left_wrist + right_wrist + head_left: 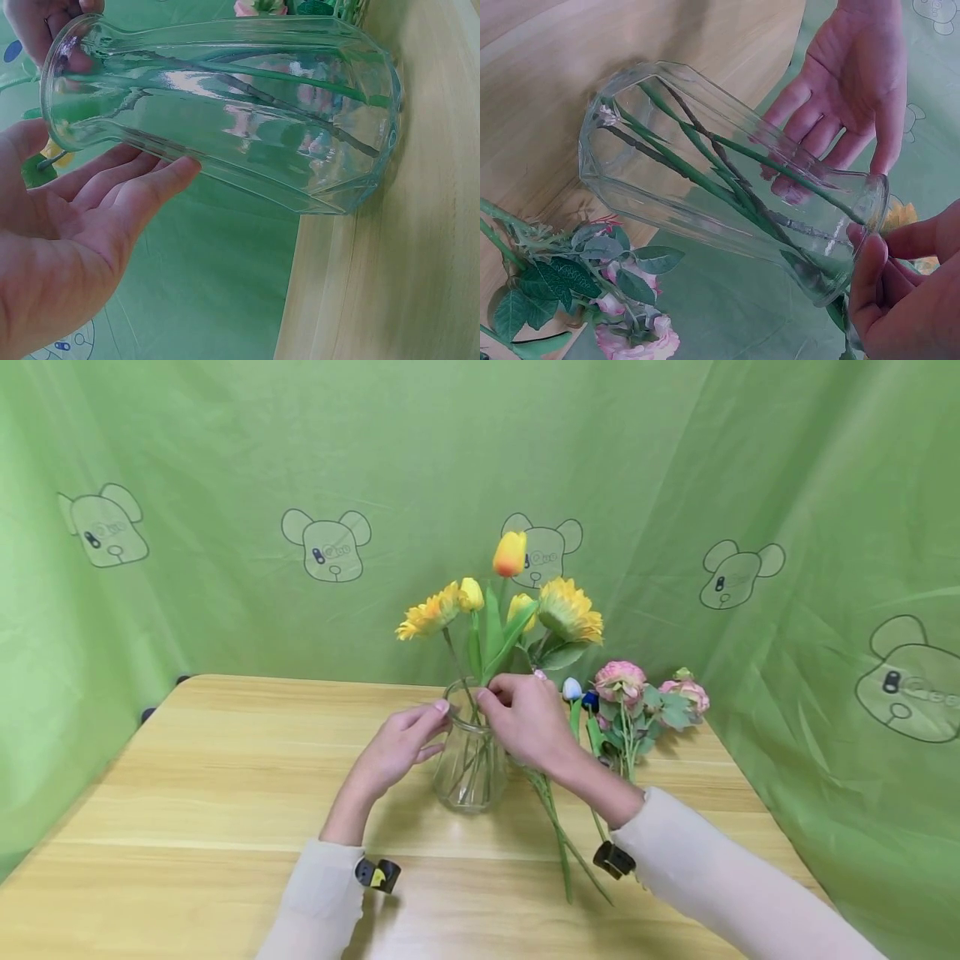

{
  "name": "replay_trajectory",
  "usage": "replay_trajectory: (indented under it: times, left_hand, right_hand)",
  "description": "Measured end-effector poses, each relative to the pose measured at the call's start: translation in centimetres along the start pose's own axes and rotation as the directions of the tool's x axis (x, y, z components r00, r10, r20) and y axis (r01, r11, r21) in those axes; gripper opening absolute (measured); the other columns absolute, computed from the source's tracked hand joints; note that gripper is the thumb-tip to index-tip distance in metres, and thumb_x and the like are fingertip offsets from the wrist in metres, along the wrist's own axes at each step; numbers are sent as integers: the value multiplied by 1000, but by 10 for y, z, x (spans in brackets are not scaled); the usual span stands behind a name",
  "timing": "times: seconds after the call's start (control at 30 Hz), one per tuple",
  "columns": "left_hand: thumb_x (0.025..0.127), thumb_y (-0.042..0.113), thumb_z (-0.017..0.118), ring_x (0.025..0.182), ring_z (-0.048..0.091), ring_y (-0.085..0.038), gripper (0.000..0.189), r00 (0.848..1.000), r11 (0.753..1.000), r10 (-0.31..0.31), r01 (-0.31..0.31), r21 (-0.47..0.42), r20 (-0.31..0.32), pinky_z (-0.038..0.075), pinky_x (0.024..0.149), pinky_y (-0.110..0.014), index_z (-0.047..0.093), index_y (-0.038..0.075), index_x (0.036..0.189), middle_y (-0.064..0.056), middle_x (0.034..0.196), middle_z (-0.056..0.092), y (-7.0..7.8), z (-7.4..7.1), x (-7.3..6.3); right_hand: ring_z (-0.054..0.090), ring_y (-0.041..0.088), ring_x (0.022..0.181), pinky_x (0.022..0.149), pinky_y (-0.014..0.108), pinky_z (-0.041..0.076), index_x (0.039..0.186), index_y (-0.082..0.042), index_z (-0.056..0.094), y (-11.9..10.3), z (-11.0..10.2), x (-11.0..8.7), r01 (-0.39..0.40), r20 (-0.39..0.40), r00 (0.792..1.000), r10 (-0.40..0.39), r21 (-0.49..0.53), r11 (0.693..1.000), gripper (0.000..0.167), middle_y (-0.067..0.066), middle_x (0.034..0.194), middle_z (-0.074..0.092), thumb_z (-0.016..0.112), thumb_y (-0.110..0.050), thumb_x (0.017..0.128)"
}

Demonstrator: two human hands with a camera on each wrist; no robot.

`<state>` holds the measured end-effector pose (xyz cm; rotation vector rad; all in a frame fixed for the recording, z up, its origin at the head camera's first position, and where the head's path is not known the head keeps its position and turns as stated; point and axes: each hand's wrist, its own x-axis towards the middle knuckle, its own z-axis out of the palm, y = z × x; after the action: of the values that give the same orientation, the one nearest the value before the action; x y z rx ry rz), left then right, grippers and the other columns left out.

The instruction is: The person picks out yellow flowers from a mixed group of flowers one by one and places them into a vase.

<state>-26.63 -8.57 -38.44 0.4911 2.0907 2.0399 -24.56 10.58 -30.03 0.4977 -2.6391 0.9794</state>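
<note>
A clear glass vase [468, 789] stands upright on the table, several stems crossing inside it. My left hand [396, 745] rests against its left side, thumb at the rim and fingers nearly straight along the neck in the left wrist view. At the mouth, my right hand [531, 724] pinches the stem of a yellow-orange tulip [511, 556] between thumb and fingers, its curled fingertips right at the rim. Around that tulip rise two yellow sunflowers, the left sunflower [431, 612] and right sunflower [570, 610], plus two smaller yellow tulips [471, 596].
Right of the vase lie pink peonies [621, 682] with leaves, a white tulip [572, 689] and a dark blue tulip [591, 701]. Loose green stems [562, 843] reach toward the front under my right forearm. A green curtain [435, 460] hangs behind the wooden table [225, 777].
</note>
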Motion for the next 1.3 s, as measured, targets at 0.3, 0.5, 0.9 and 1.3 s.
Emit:
replay_trajectory:
  times: [0.3,0.5,0.9,1.3]
  left_hand:
    - [107,47,46,143,48,-32,64,1000,1000,-2,2,9,-9,52,109,-37,49,-3,146,-19,153,49,1,0,-1]
    - [107,47,46,143,47,-30,64,1000,1000,-11,11,5,0,51,110,-36,49,-3,146,-18,153,49,1,-1,-1]
    - [107,48,46,143,47,-32,65,1000,1000,-1,1,7,0,52,109,-38,48,-4,146,-21,153,48,2,0,-1]
    - [106,48,47,142,48,-31,64,1000,1000,-11,11,14,-6,53,108,-36,49,-3,146,-20,153,48,3,0,-1]
  right_hand:
    - [49,14,47,49,29,44,90,-4,76,-1,-1,-2,2,-65,998,-1,14,1000,23,-1,57,62,60,-18,100]
    - [53,12,50,51,27,47,89,-4,75,0,0,-2,27,-13,1000,-28,-38,999,21,1,67,67,62,-18,100]
    - [74,19,76,67,32,64,96,-5,78,-2,0,-2,32,11,999,-31,-86,996,18,8,89,78,66,-18,98]
    - [74,20,80,71,34,65,101,-4,76,0,1,-9,28,-12,1000,-29,-28,999,18,7,91,78,65,-18,98]
